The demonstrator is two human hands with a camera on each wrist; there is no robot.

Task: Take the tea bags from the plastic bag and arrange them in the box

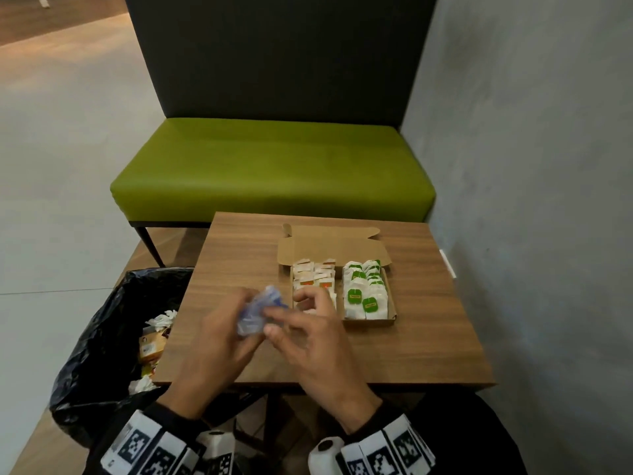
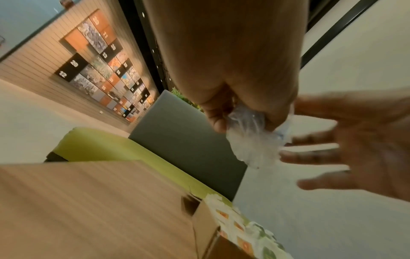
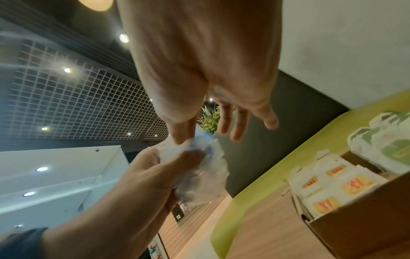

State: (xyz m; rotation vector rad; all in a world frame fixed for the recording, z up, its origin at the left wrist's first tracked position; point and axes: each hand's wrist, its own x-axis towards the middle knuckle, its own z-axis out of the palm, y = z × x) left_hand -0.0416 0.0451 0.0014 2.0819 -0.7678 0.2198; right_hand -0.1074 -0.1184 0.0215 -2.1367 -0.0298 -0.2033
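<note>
While the box [image 1: 370, 322] on the desk [image 1: 239, 255] sits packed with tea bags [image 1: 363, 296], the left hand [image 1: 219, 341] clenches the crumpled, seemingly empty plastic bag [image 1: 255, 311]; the right hand [image 1: 308, 341], fingers spread, touches it. Discarding it likely follows.

Clear bag [image 1: 255, 313] w/ blue tint. Brown box [image 1: 371, 322]: white tea bags, orange tags [image 1: 313, 274] left, green tags [image 1: 364, 291] right. Wood-grain table [image 1: 239, 255]. Green bench [image 1: 274, 166]. Black bin liner [image 1: 102, 323].
</note>
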